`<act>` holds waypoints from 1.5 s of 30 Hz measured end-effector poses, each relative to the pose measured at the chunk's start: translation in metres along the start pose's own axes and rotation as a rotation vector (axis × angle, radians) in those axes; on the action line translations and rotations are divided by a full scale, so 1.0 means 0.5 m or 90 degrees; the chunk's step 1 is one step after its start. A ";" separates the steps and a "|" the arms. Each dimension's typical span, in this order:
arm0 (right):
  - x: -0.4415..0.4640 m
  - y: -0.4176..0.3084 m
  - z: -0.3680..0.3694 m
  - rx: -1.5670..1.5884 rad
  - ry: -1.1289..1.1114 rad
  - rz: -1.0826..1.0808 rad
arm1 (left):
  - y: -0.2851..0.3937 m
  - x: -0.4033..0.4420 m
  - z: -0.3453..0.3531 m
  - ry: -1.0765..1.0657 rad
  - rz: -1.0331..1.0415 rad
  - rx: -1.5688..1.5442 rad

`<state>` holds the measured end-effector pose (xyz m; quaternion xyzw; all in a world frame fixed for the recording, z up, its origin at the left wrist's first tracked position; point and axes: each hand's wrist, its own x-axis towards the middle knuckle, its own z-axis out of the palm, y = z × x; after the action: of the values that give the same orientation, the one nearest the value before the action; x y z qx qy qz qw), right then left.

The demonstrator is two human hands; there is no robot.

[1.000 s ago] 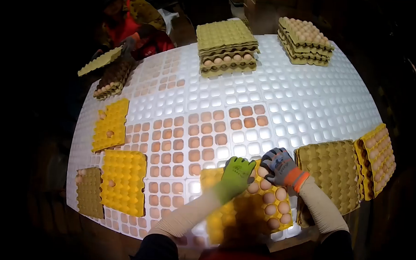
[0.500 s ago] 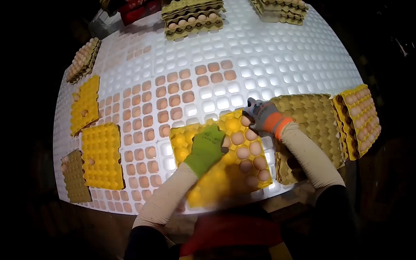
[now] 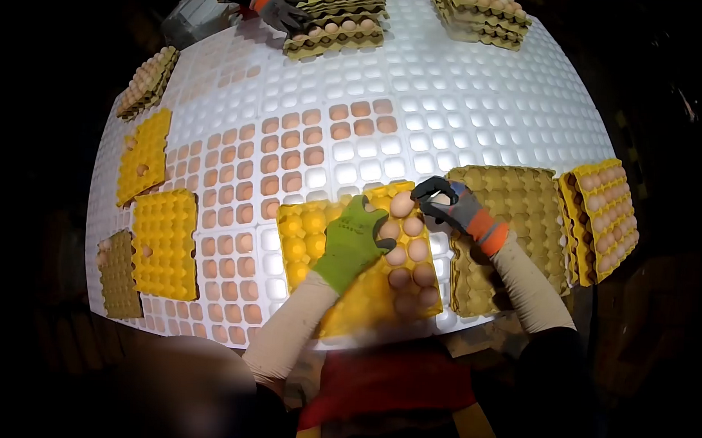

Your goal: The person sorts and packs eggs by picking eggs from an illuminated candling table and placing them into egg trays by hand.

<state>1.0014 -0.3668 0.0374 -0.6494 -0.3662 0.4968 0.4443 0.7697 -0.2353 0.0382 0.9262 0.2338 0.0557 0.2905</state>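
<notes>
My left hand (image 3: pixel 354 241), in a green glove, is over the yellow egg tray (image 3: pixel 297 275). Its fingers and thumb are apart, beside an egg (image 3: pixel 389 229) in the tray. Several brown eggs fill the tray's right part, while the cups at its left hold none. At the tray's upper right corner, my right hand (image 3: pixel 465 212), in a grey and orange glove, pinches a pale egg (image 3: pixel 443 199) between thumb and fingers. Next to that hand, another egg (image 3: pixel 402 204) sits in the top row.
A stack of grey-brown trays (image 3: pixel 514 242) stands at right, beside tilted yellow trays of eggs (image 3: pixel 605 218). White moulded cells (image 3: pixel 480 123) cover the table, some holding eggs. More yellow trays (image 3: pixel 164 242) lie at left. A co-worker's gloved hand (image 3: pixel 282 12) touches a tray stack (image 3: pixel 335 42).
My left hand's fingers have spread beside the egg. My right hand has shifted slightly right and now pinches an egg. The co-worker's hand has come down to the far tray stack.
</notes>
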 end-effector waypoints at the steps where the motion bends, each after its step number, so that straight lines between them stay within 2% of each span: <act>1: -0.001 -0.001 0.011 -0.223 0.049 -0.108 | 0.001 0.004 0.008 -0.014 0.001 0.020; 2: 0.000 -0.002 0.024 -0.443 0.100 -0.212 | 0.001 0.005 0.017 -0.032 0.003 0.040; 3: 0.006 -0.008 0.038 -0.440 0.103 -0.207 | 0.004 0.008 0.027 -0.038 0.006 0.040; 5: 0.025 -0.032 0.066 -0.674 0.070 -0.023 | 0.010 0.008 0.045 -0.007 0.001 0.105; 9: 0.046 -0.097 0.072 -0.788 0.014 0.037 | -0.011 0.003 0.000 0.001 0.015 0.005; 10: 0.034 -0.087 0.062 -0.650 0.082 -0.005 | -0.032 -0.007 -0.012 0.000 0.019 0.004; 12: -0.001 -0.080 0.024 -0.205 0.091 0.005 | -0.078 -0.030 -0.030 0.082 0.011 -0.435; 13: -0.021 -0.070 0.016 0.011 0.097 0.012 | -0.057 -0.047 -0.068 -0.007 -0.198 -0.734; 15: -0.046 -0.091 0.027 0.324 0.049 -0.053 | -0.114 -0.053 -0.068 -0.082 -0.267 -0.842; 17: -0.043 -0.116 0.032 0.254 0.057 -0.085 | -0.127 -0.033 -0.091 -0.042 -0.267 -0.794; 18: -0.041 -0.128 0.028 0.155 0.049 0.041 | -0.133 -0.018 -0.104 -0.011 -0.272 -0.747; 19: -0.010 -0.104 0.025 -0.053 0.020 -0.009 | -0.138 -0.002 -0.114 0.020 -0.277 -0.703; 21: -0.007 -0.091 0.063 -0.730 0.024 0.036 | -0.235 0.077 -0.050 0.292 0.017 -0.280; 23: -0.002 -0.095 0.117 -0.926 -0.028 0.126 | -0.219 0.133 -0.081 0.291 -0.092 -0.147; 24: 0.002 -0.062 0.127 -0.922 -0.026 0.129 | -0.224 0.165 -0.080 0.252 -0.099 -0.041; 27: -0.005 -0.079 0.128 -0.931 -0.012 0.088 | -0.251 0.215 -0.041 0.238 -0.079 0.007; 28: -0.011 -0.092 0.112 -0.847 -0.014 0.075 | -0.261 0.218 -0.024 0.273 -0.040 -0.030; 29: -0.004 -0.085 0.088 -0.843 -0.009 0.073 | -0.271 0.218 -0.006 0.319 0.051 -0.015; 31: 0.011 -0.077 0.051 -0.568 0.104 -0.045 | -0.251 0.198 0.006 0.256 0.101 -0.072; 32: 0.044 -0.083 0.039 -0.462 0.124 -0.078 | -0.242 0.190 0.004 0.176 0.057 -0.010; 34: 0.131 -0.123 0.052 -0.490 0.191 -0.048 | -0.244 0.190 0.006 0.140 0.020 0.008; 35: 0.190 -0.097 0.061 -0.539 0.280 -0.076 | -0.243 0.197 0.004 0.109 -0.013 0.025; 36: 0.253 -0.086 0.064 -0.608 0.260 -0.074 | -0.241 0.200 0.002 0.108 -0.015 0.033; 37: 0.307 -0.073 0.070 -0.748 0.214 0.000 | -0.236 0.192 -0.001 0.112 -0.062 -0.145; 39: 0.363 -0.015 0.067 -0.638 0.218 -0.011 | -0.232 0.190 -0.009 0.134 -0.151 -0.505; 40: 0.369 0.000 0.055 -0.539 0.247 -0.019 | -0.234 0.212 0.014 0.114 -0.220 -0.810; 41: 0.368 0.017 0.039 -0.443 0.272 -0.022 | -0.237 0.223 0.039 0.113 -0.221 -0.809; 42: 0.305 -0.086 0.038 -0.086 0.183 0.222 | -0.207 0.230 0.035 0.198 -0.078 -0.557; 43: 0.316 -0.044 0.032 -0.140 0.202 0.144 | -0.185 0.236 0.046 0.268 0.060 -0.302; 44: 0.327 -0.004 0.027 -0.199 0.226 0.069 | -0.177 0.243 0.074 0.263 0.095 -0.250; 45: 0.327 -0.013 0.029 -0.332 0.243 0.022 | -0.178 0.254 0.076 0.129 0.064 -0.126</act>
<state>1.0258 -0.2116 -0.0102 -0.8288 -0.3801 0.2629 0.3155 0.8555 -0.1316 -0.0474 0.8931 0.2083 0.1866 0.3523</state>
